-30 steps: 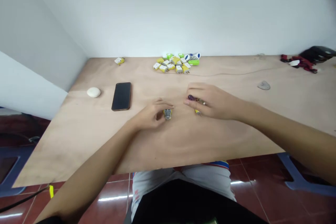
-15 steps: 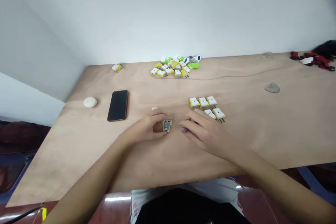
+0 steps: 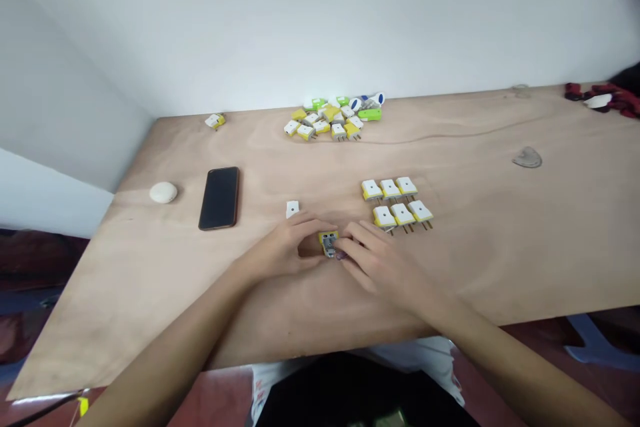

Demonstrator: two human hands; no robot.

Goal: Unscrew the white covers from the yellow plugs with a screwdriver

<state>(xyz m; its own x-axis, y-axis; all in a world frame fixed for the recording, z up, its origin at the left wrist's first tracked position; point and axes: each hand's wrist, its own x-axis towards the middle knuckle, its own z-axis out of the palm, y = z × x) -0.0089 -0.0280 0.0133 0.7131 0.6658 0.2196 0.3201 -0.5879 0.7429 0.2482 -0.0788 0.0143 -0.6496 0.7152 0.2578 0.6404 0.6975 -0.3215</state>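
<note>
My left hand (image 3: 293, 243) pinches an open plug body (image 3: 329, 244), yellow-edged with grey metal parts inside, between thumb and fingers near the table's front. Against its right side are the bent fingers of my right hand (image 3: 373, 253). A small purplish thing (image 3: 341, 255) shows at those fingertips; what it is I cannot make out. Just beyond my left hand lies a loose white plug cover (image 3: 293, 207). To the right of my hands, two rows of white and yellow two-pin plugs (image 3: 390, 188) lie with their pins toward the front right.
A pile of plugs (image 3: 323, 121) with green and blue-white pieces lies by the wall. On the left are a phone (image 3: 219, 199), a white round object (image 3: 163, 192) and a single plug (image 3: 215, 121). A grey flat piece (image 3: 528, 157) and red-black items (image 3: 615, 99) are on the right.
My right hand has moved left, from beside the plug rows to the plug body in my left hand. The lower row and the white cover now show more fully. The view has shifted slightly.
</note>
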